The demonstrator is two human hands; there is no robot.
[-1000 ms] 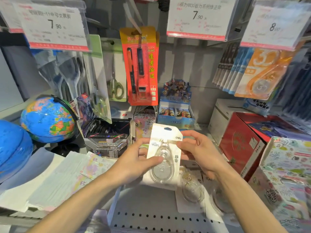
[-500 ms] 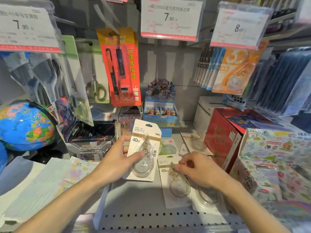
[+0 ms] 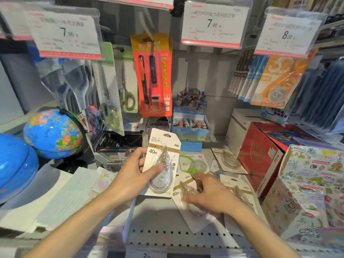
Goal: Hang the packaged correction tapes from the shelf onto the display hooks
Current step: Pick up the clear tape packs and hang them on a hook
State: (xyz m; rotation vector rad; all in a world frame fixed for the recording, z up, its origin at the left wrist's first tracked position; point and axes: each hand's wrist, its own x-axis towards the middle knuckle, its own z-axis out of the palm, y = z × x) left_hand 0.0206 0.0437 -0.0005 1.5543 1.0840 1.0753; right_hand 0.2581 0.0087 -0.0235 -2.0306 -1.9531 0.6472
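1. Over the grey perforated metal shelf (image 3: 163, 233), my left hand (image 3: 134, 175) holds up a white carded correction tape with a clear teardrop blister, marked 40m (image 3: 162, 164); the grip is closed on it, thumb across the blister and fingers behind the card's left edge.
2. That pack stands nearly upright, tilted slightly right, its hang hole at the top and free of any hook.
3. My right hand (image 3: 210, 194) lies palm down on a second white 40m correction tape pack (image 3: 183, 190) flat on the shelf; fingers are spread over its blister, and I cannot tell whether the grip has closed on it.
4. More tape packs rest on the shelf: one white card (image 3: 236, 187) just right of my right hand, another (image 3: 228, 160) further back near the red cardboard box (image 3: 260, 157), and a green-ringed one (image 3: 193, 163) between them and the held pack.
5. Above, a clear-sleeved price tag reading 7.90 (image 3: 214, 25) hangs at a hook's front end.
6. Left of it hangs an orange pen blister card (image 3: 152, 75).
7. At far left, a blue globe (image 3: 54, 133) sits on the shelf.
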